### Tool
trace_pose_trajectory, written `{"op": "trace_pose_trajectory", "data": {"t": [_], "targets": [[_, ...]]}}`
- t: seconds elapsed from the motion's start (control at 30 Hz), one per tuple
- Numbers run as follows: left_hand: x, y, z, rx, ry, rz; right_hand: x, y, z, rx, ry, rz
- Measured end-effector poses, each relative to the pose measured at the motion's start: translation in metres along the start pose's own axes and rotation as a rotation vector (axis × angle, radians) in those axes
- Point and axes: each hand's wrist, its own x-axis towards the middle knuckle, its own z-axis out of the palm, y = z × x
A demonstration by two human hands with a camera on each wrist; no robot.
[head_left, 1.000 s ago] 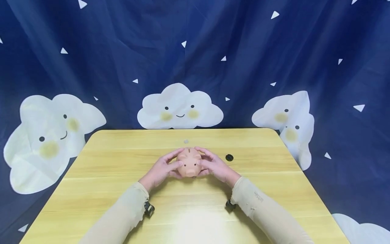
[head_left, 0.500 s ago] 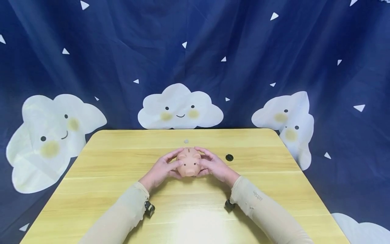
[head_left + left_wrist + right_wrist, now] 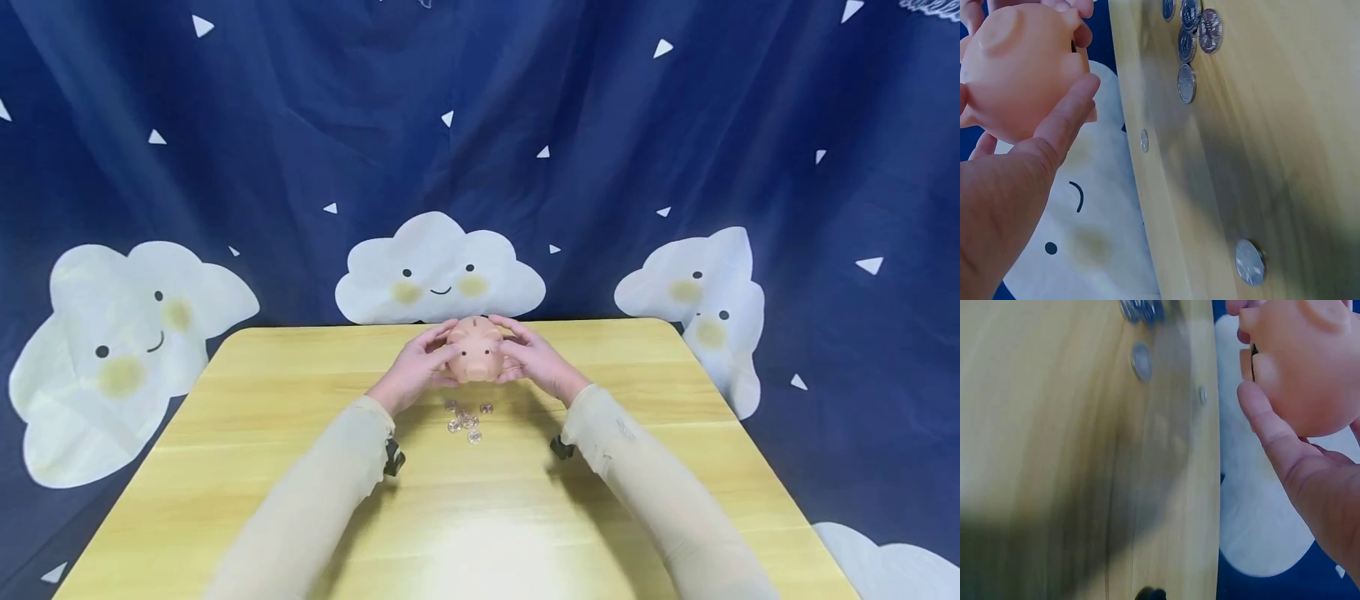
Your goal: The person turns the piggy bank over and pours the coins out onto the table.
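Note:
A pink piggy bank hangs in the air above the far middle of the yellow wooden table. My left hand grips its left side and my right hand grips its right side. The snout faces me. In the left wrist view my thumb presses the piggy bank. The right wrist view shows my right thumb against the pig's body. Several coins lie loose on the table below the pig.
One coin lies apart from the cluster, and a small one sits near the table's far edge. A black round thing shows at the frame's bottom. A dark blue cloud-print curtain hangs behind.
Both hands have lifted the piggy bank off the table and moved it farther away. Several coins now lie where it stood.

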Motion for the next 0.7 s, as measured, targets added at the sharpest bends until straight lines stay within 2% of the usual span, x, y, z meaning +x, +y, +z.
{"op": "trace_pose_trajectory", "data": {"t": [0.1, 0.27, 0.5, 0.7], "targets": [[0.009, -0.004, 0.007, -0.016, 0.014, -0.013, 0.003, 0.003, -0.008, -0.013, 0.012, 0.019], [0.021, -0.012, 0.019, -0.03, 0.029, -0.032, 0.003, 0.012, -0.02, 0.023, 0.018, 0.044], [0.029, -0.024, 0.034, -0.043, 0.036, -0.037, 0.003, 0.027, -0.034, 0.009, 0.023, 0.062], [0.035, -0.034, 0.038, -0.037, 0.043, -0.048, 0.004, 0.034, -0.041, 0.024, 0.01, 0.082]]}}
